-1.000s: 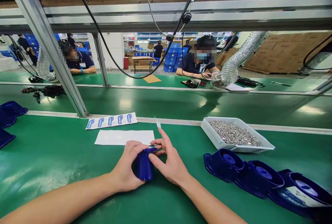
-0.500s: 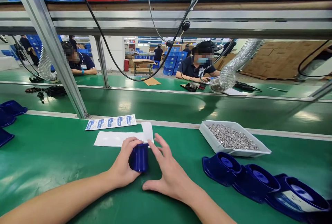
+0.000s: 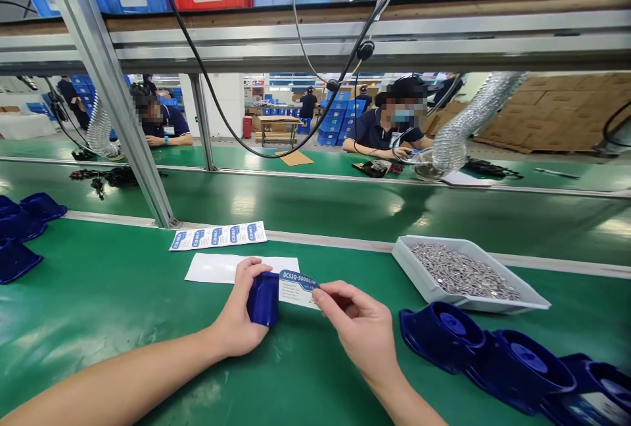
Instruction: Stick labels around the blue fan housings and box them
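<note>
My left hand (image 3: 244, 317) is wrapped around a dark blue plastic housing (image 3: 265, 299), held above the green table. Between the thumb and fingers of my right hand (image 3: 357, 321) is the right end of a blue and white label (image 3: 297, 289) printed "DC52Q-5000L/H". The label's left end meets the right side of the housing; whether it sticks there I cannot tell. Behind my hands lies a white backing sheet (image 3: 211, 269), and farther back a strip of printed labels (image 3: 217, 236).
At the right stands a white tray (image 3: 409, 268) of small metal parts (image 3: 463, 272). Several blue housings (image 3: 441, 334) line the right front, one bearing a label. More blue housings (image 3: 22, 225) lie at the far left. A metal post (image 3: 116, 91) rises behind; co-workers sit across the bench.
My right hand has closed on the label and moved right, drawing it out flat beside the housing. The flap that stood up by the backing sheet is gone. The view has shifted slightly.
</note>
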Motion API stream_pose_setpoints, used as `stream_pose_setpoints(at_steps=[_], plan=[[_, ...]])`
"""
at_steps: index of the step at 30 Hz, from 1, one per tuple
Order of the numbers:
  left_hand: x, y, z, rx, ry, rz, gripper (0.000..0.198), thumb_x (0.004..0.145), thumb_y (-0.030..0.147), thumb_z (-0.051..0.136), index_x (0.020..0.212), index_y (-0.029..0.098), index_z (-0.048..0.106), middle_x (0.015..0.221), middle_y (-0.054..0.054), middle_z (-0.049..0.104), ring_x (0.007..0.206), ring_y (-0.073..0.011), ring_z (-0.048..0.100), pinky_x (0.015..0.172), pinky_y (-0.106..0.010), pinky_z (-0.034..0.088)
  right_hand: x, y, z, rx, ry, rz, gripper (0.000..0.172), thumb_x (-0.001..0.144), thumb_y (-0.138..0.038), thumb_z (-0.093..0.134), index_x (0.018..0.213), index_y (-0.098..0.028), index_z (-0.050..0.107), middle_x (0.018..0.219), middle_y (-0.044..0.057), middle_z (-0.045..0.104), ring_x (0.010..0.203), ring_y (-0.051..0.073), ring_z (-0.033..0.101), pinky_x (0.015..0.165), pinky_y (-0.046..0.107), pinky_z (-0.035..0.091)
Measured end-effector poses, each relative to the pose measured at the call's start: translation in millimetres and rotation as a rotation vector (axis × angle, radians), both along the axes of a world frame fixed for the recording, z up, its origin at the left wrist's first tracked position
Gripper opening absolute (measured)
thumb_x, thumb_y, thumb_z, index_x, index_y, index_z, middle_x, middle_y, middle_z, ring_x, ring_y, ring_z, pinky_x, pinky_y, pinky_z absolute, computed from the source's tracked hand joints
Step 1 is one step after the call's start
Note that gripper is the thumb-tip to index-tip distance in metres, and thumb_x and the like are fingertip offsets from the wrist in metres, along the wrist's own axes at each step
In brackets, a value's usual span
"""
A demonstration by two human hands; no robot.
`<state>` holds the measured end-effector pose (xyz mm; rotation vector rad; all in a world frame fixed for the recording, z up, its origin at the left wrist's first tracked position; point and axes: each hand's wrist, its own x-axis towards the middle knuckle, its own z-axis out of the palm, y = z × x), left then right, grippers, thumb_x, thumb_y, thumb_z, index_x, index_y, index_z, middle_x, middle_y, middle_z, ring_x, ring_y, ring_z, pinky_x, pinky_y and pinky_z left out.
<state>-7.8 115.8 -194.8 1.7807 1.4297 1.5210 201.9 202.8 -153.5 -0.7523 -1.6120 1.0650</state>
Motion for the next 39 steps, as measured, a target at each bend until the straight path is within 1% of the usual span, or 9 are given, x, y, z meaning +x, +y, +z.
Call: stream_pose_setpoints(at_steps=[3,7,13,20,25,28,34,36,39], plan=[[-0.5,0.3,1.6,0.006,0.009,0.006,0.089,0.067,-0.002,0.064,0.145,0.033,0.039,0.148,-0.012,0.029,0.147,-0.0337,0.035,0.123,-0.058,0.035,-0.7,3.2,-6.8,-0.191,0.028,-0.012,0.039,0.076,-0.052,0.086,0.083,-0.014,0.077,0.07,0.006,0.066,0.057,0.01,0.058,0.049,0.018,0.051],[2.2,-2.0,5.3,0.038,0.051,-0.044,0.087,0.069,0.001,0.067,0.145,0.031,0.039,0.148,-0.013,0.029,0.146,-0.0346,0.035,0.121,-0.059,0.037,-5.0,2.5,-16.5,-0.141,0.017,-0.065,0.057,0.082,-0.055,0.08,0.125,-0.019,0.067,0.11,0.011,0.068,0.088,0.015,0.066,0.063,0.021,0.06],[8.2,-8.0,4.7,0.197,0.15,-0.205,0.085,0.071,0.002,0.067,0.148,0.027,0.042,0.146,-0.016,0.035,0.144,-0.0347,0.035,0.118,-0.055,0.042,-19.2,-15.2,-21.9,0.033,-0.28,0.027,0.085,0.084,-0.052,0.075,0.156,-0.033,0.034,0.157,0.009,0.031,0.135,0.021,0.05,0.105,0.038,0.061],[0.8,-2.4,6.9,0.132,0.061,-0.028,0.079,0.074,0.007,0.074,0.144,0.03,0.044,0.144,-0.014,0.036,0.138,-0.0328,0.043,0.114,-0.055,0.045,-1.6,-16.5,-21.0,0.007,-0.716,0.251,0.149,0.058,-0.046,0.098,0.164,-0.045,-0.007,0.171,0.003,-0.012,0.162,0.033,0.01,0.124,0.056,0.044],[0.3,0.1,6.1,0.062,-0.004,-0.001,0.078,0.075,0.013,0.077,0.142,0.033,0.043,0.142,-0.012,0.037,0.137,-0.0324,0.043,0.111,-0.054,0.047,-0.6,-8.6,-16.4,0.243,-0.404,0.028,0.085,0.082,-0.052,0.084,0.153,-0.044,0.038,0.158,0.004,0.033,0.122,0.018,0.06,0.095,0.034,0.064],[0.1,1.6,3.6,0.04,-0.032,0.008,0.079,0.073,0.008,0.073,0.142,0.034,0.043,0.142,-0.011,0.037,0.138,-0.0322,0.042,0.111,-0.053,0.047,0.1,-3.8,-10.9,0.394,-0.257,-0.121,0.039,0.093,-0.039,0.075,0.13,-0.037,0.064,0.134,0.003,0.052,0.076,0.005,0.057,0.081,0.029,0.06],[-1.2,3.3,2.7,0.041,-0.022,0.037,0.08,0.071,0.004,0.069,0.141,0.034,0.044,0.14,-0.01,0.039,0.137,-0.0309,0.042,0.114,-0.053,0.044,3.1,-3.5,-2.6,0.398,-0.045,-0.098,0.012,0.091,-0.02,0.076,0.1,-0.028,0.077,0.101,0.001,0.067,0.073,0.006,0.059,0.068,0.02,0.052],[-1.5,3.4,2.7,0.051,-0.006,0.062,0.081,0.07,0.002,0.068,0.141,0.033,0.045,0.139,-0.01,0.04,0.136,-0.03,0.044,0.116,-0.052,0.042,2.6,-4.9,-0.6,0.242,-0.015,-0.064,0.002,0.089,-0.025,0.079,0.087,-0.024,0.078,0.086,0.001,0.069,0.073,0.008,0.062,0.063,0.018,0.051],[-2.1,3.3,1.9,0.038,-0.004,0.089,0.082,0.067,-0.001,0.066,0.14,0.031,0.047,0.138,-0.01,0.04,0.135,-0.0292,0.046,0.118,-0.051,0.041,0.1,-5.7,0.0,-0.147,0.003,0.01,0.025,0.079,-0.043,0.086,0.082,-0.019,0.079,0.074,0.004,0.068,0.061,0.009,0.059,0.053,0.017,0.049]])
